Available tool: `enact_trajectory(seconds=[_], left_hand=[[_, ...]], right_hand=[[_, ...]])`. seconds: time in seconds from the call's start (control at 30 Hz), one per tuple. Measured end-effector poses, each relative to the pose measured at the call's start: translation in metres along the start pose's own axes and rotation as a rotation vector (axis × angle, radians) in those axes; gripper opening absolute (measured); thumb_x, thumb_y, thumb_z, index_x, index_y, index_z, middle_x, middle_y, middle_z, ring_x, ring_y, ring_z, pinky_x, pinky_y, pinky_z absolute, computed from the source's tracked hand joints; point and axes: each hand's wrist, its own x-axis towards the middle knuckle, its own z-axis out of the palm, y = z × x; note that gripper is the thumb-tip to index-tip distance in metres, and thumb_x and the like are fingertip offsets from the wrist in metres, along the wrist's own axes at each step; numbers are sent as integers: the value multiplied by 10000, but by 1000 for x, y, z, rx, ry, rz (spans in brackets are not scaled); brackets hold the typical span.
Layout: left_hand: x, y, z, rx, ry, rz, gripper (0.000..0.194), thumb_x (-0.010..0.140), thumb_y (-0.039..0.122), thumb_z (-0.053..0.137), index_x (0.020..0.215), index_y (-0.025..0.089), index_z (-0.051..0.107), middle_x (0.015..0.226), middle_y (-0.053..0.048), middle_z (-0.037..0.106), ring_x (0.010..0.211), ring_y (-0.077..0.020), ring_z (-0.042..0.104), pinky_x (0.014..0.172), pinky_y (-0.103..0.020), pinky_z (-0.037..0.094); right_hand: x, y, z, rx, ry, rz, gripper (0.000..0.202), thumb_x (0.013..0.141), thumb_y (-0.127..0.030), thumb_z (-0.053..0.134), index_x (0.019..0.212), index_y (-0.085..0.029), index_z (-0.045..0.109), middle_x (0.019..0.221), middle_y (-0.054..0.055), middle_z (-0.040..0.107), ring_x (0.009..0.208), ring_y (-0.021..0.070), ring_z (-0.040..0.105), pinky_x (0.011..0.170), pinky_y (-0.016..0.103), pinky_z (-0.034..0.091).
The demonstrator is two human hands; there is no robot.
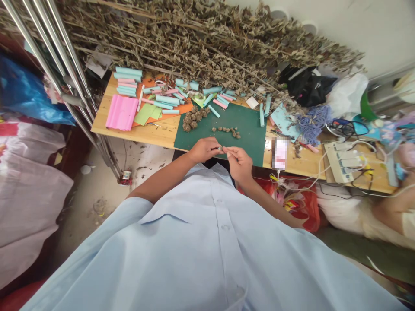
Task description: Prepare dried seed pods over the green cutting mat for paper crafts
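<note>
My left hand (205, 150) is closed, its thumb and forefinger pinching a small greenish piece (220, 148) at the front edge of the green mat (251, 144). Against it from the right is my right hand (239, 163), its fingertips pressed together; what they hold, if anything, is too small to make out. Beyond the hands, a pile of brown clumpy balls (191, 122) sits on the mat's left part. A row of smaller brown balls (228, 130) lies to the right of that pile.
Dried leafy stalks (194, 39) cover the back. Blue and pink paper rolls (167, 100) and a pink paper stack (121, 112) lie on the left. A phone (280, 154), blue yarn (313, 123) and a power strip (339, 162) are to the right. Metal poles (61, 56) stand far left.
</note>
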Motion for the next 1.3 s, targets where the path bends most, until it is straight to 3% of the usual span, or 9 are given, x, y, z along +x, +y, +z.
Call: enact_trajectory(seconds=[0.17, 0.3, 0.47, 0.6, 0.7, 0.9, 1.07, 1.3], left_hand=[[0, 1, -1, -1, -4, 0, 327, 1009, 456, 652, 922, 189, 820, 889, -88, 745, 869, -187, 684, 804, -302, 524], [0, 0, -1, 10, -17, -5, 321, 1013, 444, 635, 933, 188, 811, 900, -85, 751, 890, -193, 685, 816, -308, 521], [-1, -3, 1, 36, -3, -5, 304, 1017, 382, 593, 924, 177, 798, 896, -86, 739, 883, -187, 680, 809, -298, 518], [-1, -4, 1, 35, 4, 0, 307, 1021, 380, 588, 924, 173, 792, 893, -82, 734, 875, -181, 674, 804, -293, 517], [-1, -4, 1, 32, 7, 0, 326, 1029, 408, 592, 917, 176, 793, 888, -80, 733, 872, -180, 673, 806, -294, 516], [-1, -3, 0, 15, 0, 5, 306, 1022, 395, 605, 919, 180, 797, 900, -86, 741, 907, -194, 688, 825, -305, 528], [-1, -2, 0, 28, 1, -5, 294, 1012, 391, 613, 918, 182, 796, 903, -85, 739, 891, -193, 685, 814, -306, 532], [-1, -2, 0, 18, 4, -1, 296, 1015, 375, 597, 931, 176, 798, 907, -89, 745, 897, -192, 686, 818, -306, 533]], right_hand=[[1, 0, -4, -115, -20, -99, 257, 1038, -382, 557, 1176, -266, 740, 1194, 88, 816, 1128, 264, 780, 1054, 489, 605], [6, 1, -10, -366, -100, -296, 300, 1017, -297, 521, 1202, -259, 755, 1205, 112, 812, 1115, 290, 771, 1038, 504, 595], [12, -6, -13, -579, -227, -497, 385, 962, -161, 505, 1272, -218, 725, 1283, 113, 788, 1193, 281, 737, 1137, 508, 499], [15, -21, -17, -656, -334, -512, 376, 957, -155, 525, 1265, -243, 722, 1346, 92, 765, 1252, 288, 687, 1207, 542, 381], [18, -26, -20, -681, -343, -520, 369, 962, -160, 530, 1264, -261, 717, 1304, 79, 782, 1237, 291, 671, 1224, 554, 329], [18, -17, -20, -637, -217, -476, 364, 969, -168, 496, 1224, -266, 737, 1112, 69, 822, 1036, 258, 726, 1116, 495, 422], [18, -16, -19, -608, -241, -470, 374, 962, -163, 496, 1232, -263, 735, 1140, 69, 817, 1032, 254, 726, 1093, 481, 420], [23, -22, -19, -660, -286, -524, 356, 967, -158, 487, 1213, -242, 730, 1008, 70, 813, 996, 255, 712, 1033, 459, 416]])
